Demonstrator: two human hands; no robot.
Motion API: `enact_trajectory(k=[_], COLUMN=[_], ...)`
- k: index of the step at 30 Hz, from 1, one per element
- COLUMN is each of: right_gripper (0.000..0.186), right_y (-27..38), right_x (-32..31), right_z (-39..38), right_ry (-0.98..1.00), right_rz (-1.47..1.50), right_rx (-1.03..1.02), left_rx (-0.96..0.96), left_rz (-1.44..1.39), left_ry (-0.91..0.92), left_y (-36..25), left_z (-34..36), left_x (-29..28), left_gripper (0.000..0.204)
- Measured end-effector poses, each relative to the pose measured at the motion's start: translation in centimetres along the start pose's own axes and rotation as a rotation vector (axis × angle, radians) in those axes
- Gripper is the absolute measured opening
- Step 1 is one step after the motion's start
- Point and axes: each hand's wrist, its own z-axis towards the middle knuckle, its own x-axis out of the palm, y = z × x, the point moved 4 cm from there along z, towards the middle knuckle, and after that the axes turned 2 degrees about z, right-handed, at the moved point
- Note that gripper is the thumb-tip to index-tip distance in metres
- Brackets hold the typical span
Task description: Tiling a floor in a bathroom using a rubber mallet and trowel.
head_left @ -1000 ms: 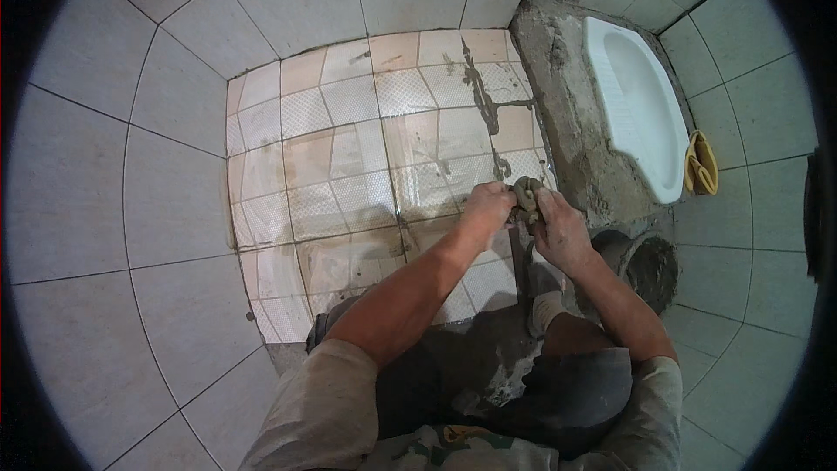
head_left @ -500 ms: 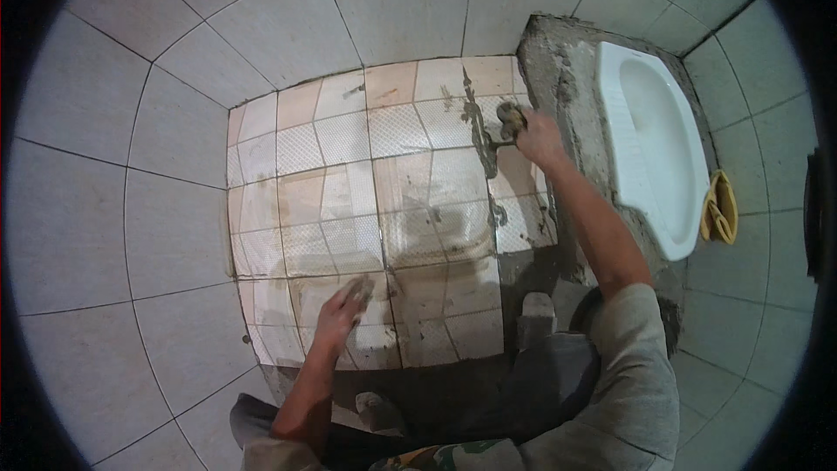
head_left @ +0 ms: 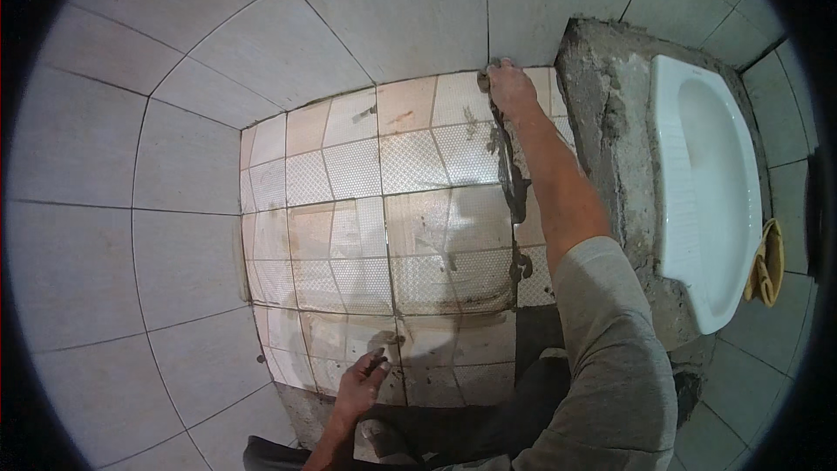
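Observation:
My right hand reaches to the far edge of the tiled floor, against the back wall. Its fingers are closed round a small trowel, now mostly hidden by the hand; a dark lump shows beside the fingertips. Below it a rough line of wet grey mortar runs along the joint between floor tiles. My left hand is low over the near tiles with its fingers curled together. Something small and dark shows at its fingertips, too unclear to name. The floor tiles are patterned white and peach, with brownish smears.
A white squat toilet is set in a raised rough cement base on the right. A yellowish folded cloth or glove lies beside it. Grey wall tiles rise at the back and both sides.
My right hand has moved away from me along the mortar line to the back wall. My left hand has drawn nearer to me, and the view has shifted.

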Motion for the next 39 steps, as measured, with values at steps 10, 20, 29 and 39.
enact_trajectory(k=[10, 20, 29, 39], right_gripper=[0.025, 0.018, 0.019, 0.025], right_y=[0.8, 0.9, 0.1, -0.3], right_x=[1.2, 0.1, 0.2, 0.2], right_z=[-1.1, -9.6, -13.9, -18.8], right_ry=[0.22, 0.233, 0.289, 0.469], right_rz=[-0.1, -0.129, -0.112, -0.18], right_rx=[-0.156, -0.267, -0.336, -0.312], left_rx=[0.164, 0.397, 0.475, 0.593], left_rz=[0.327, 0.595, 0.689, 0.695], left_ry=[-0.009, 0.021, 0.076, 0.107], left_y=[-6.3, -10.8, -6.9, -5.7], left_z=[0.7, 0.9, 0.9, 1.6], left_x=[-1.2, -3.5, -2.4, -1.7], left_gripper=[0.047, 0.049, 0.045, 0.046])
